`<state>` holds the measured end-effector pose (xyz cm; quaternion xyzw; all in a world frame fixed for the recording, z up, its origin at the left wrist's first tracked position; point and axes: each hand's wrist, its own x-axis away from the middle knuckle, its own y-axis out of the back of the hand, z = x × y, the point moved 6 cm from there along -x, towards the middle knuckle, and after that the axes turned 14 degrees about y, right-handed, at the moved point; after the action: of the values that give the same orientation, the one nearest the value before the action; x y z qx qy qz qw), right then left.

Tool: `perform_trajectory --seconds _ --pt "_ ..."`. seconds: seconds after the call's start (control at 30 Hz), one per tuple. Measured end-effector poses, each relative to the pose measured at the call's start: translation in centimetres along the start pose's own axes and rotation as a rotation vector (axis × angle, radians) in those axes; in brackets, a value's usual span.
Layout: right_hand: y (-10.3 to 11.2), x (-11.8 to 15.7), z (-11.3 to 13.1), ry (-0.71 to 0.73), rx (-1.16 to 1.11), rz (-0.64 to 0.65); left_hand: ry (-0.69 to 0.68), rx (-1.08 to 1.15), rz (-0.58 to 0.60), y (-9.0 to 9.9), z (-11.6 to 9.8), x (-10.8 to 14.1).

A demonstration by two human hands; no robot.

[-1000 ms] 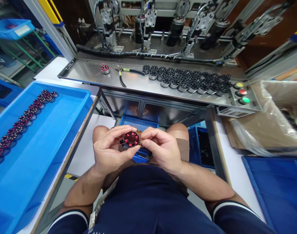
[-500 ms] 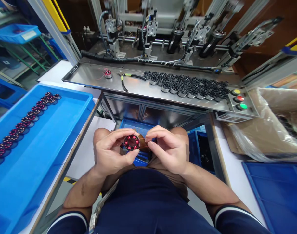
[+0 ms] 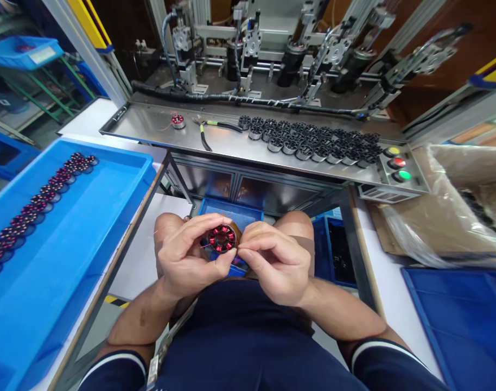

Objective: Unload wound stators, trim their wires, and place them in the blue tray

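My left hand (image 3: 191,254) grips a round motor stator (image 3: 222,239) by its rim, fingers above and thumb below. Red copper coils ring its open centre, and a thin wire end sticks out on its left. Close against the stator's right edge, my right hand (image 3: 276,259) has its thumb and forefinger pinched together. What lies in that pinch is too small to see now; a fine wire ran there a moment before. On the metal ledge sit another wound stator (image 3: 177,121) with loose wire and a pair of cutters (image 3: 207,130) with black and green handles.
Rows of black-topped stator cores (image 3: 305,144) stand on the metal ledge (image 3: 142,127), left of the control buttons (image 3: 396,163). A blue tray (image 3: 89,228) on the left holds many wound stators. Behind the ledge is a machine (image 3: 252,49). A plastic-lined carton (image 3: 414,228) stands right.
My right hand has moved left and slightly down, closing the gap to the stator; the wire that stretched between them has shortened. The stator has turned slightly in my left hand.
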<state>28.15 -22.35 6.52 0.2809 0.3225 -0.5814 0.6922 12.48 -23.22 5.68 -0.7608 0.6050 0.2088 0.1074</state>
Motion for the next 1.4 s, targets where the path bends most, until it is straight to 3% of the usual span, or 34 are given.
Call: perform_trajectory --seconds 0.17,0.27,0.37,0.5,0.77,0.9,1.0,1.07,1.3,1.4 --pt "1.1 -1.2 -0.9 0.08 -0.032 0.085 0.167 0.169 0.139 -0.3 0.1 -0.5" --pt "1.3 -2.7 -1.2 0.156 -0.059 0.232 0.31 0.319 0.265 -0.9 0.5 -0.5" --pt "0.6 -3.9 -1.0 0.265 -0.135 0.412 0.402 0.418 0.301 -1.2 1.3 -0.1" --pt "-0.1 -4.5 -0.6 0.363 -0.154 0.472 0.485 0.475 0.345 -1.6 2.1 0.2" --pt "1.0 -2.7 1.5 0.474 0.207 0.168 0.606 0.616 0.396 -2.5 2.0 -0.2" --pt "1.1 -1.7 2.9 0.525 0.395 0.075 0.356 0.48 0.247 -1.8 0.5 -0.5" --pt "1.0 -1.3 3.2 0.494 0.426 0.027 0.138 0.343 0.135 -1.2 -0.5 -0.4" --pt "0.7 -1.2 3.1 0.457 0.414 -0.003 0.069 0.299 0.114 -1.0 -0.7 -0.2" --pt "-0.3 -0.2 1.7 0.227 0.252 -0.164 0.014 0.333 0.068 -1.2 -0.8 0.4" --pt "-0.4 -0.1 1.2 0.217 0.243 -0.16 0.114 0.385 0.112 -1.7 -0.1 0.6"
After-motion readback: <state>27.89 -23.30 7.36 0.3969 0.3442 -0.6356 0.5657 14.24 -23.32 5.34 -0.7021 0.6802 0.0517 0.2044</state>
